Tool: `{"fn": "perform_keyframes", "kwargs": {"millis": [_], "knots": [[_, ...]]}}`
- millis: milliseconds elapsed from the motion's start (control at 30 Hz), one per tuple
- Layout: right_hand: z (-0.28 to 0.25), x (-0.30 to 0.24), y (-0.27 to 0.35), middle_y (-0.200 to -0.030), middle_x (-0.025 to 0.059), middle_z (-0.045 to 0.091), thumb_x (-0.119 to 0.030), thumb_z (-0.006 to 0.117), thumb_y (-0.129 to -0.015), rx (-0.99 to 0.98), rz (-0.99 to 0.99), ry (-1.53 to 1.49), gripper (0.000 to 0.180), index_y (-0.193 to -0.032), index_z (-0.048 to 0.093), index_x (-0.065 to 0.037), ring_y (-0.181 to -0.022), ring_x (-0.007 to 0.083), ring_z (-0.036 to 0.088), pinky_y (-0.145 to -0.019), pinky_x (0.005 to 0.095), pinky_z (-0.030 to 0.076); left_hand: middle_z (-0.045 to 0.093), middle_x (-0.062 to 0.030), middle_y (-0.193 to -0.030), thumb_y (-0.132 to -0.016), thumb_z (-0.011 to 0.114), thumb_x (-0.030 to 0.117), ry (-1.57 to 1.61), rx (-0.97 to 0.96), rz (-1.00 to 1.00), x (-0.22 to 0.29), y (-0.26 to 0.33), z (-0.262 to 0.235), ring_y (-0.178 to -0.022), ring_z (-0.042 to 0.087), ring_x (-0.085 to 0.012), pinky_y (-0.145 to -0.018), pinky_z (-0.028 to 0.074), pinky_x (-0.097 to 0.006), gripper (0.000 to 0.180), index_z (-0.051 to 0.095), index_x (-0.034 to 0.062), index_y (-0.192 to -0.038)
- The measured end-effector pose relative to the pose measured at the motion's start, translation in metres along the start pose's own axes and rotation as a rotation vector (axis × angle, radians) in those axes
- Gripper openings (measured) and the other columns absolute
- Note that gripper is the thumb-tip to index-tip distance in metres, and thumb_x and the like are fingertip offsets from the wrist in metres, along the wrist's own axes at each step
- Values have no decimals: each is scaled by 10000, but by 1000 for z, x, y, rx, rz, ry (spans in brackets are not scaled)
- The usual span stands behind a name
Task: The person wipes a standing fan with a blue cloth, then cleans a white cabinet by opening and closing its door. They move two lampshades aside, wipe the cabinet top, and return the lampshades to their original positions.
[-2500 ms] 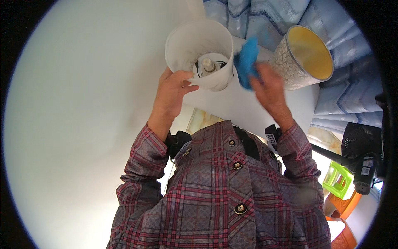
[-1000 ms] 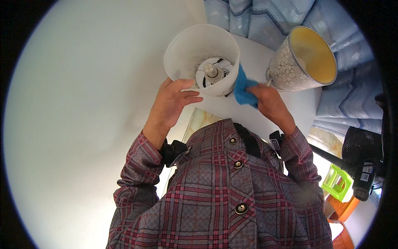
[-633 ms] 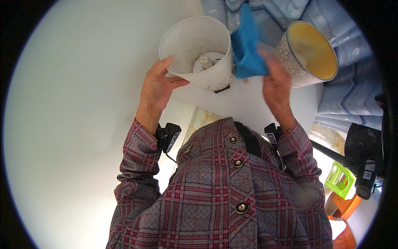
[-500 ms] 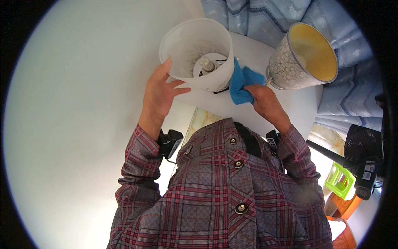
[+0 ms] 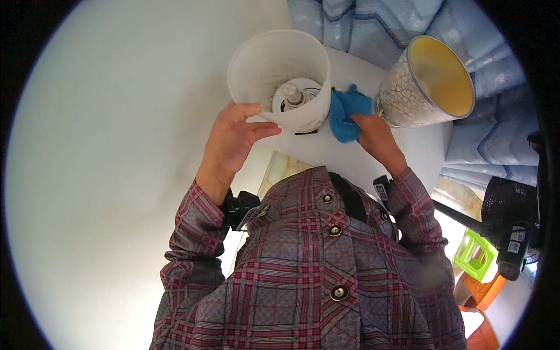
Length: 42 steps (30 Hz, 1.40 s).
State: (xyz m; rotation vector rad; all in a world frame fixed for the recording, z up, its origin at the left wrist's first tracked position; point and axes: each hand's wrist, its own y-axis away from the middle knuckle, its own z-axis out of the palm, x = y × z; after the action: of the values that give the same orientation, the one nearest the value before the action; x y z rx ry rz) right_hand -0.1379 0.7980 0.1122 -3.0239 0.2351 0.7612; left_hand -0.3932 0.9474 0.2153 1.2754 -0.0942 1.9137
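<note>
Plainly, left grip (image 5: pixel 230 135) on white lampshade (image 5: pixel 262 73); right grip (image 5: pixel 378 139) round cloth (image 5: pixel 345 119); labels (image 5: pixel 517 234) on fan (image 5: pixel 506 201)

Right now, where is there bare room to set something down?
The white table is bare in front, between the white lampshade and the plaid shirt, and behind the blue cloth, toward the curtain. It's crowded between the white lampshade and the patterned lampshade, where the right hand holds the blue cloth.
</note>
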Motion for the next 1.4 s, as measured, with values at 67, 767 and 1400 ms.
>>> {"fn": "perform_keyframes", "kwargs": {"millis": [67, 767, 1400], "knots": [[4, 3, 7, -1020, 206, 677, 136, 468, -767, 16, 63, -27, 482, -1198, 624, -15, -868, 326, 673, -800, 412, 523, 574, -236, -1206, -903, 588, 237, -12, 16, -4, 3, -1, -3, -1021, 594, -492, -930, 471, -591, 352, 575, -15, -1148], [-33, -34, 13, -973, 142, 683, 158, 391, -738, 377, 14, -756, 464, -1092, 640, -10, -930, 231, 653, -850, 295, 490, 470, -215, -1303, -869, 634, 313, 107, 69, -42, -15, 8, 15, -1078, 551, -411, -927, 483, -557, 545, 447, 18, -1287], [18, -12, -86, -856, 134, 682, 102, 402, -758, 375, 85, -639, 475, -1180, 616, 64, -620, 135, 580, -568, 270, 485, 490, -189, -1253, -849, 661, 278, 119, 55, 91, 17, -75, 18, -1125, 527, -346, -852, 544, -466, 533, 467, -7, -1256]]}}
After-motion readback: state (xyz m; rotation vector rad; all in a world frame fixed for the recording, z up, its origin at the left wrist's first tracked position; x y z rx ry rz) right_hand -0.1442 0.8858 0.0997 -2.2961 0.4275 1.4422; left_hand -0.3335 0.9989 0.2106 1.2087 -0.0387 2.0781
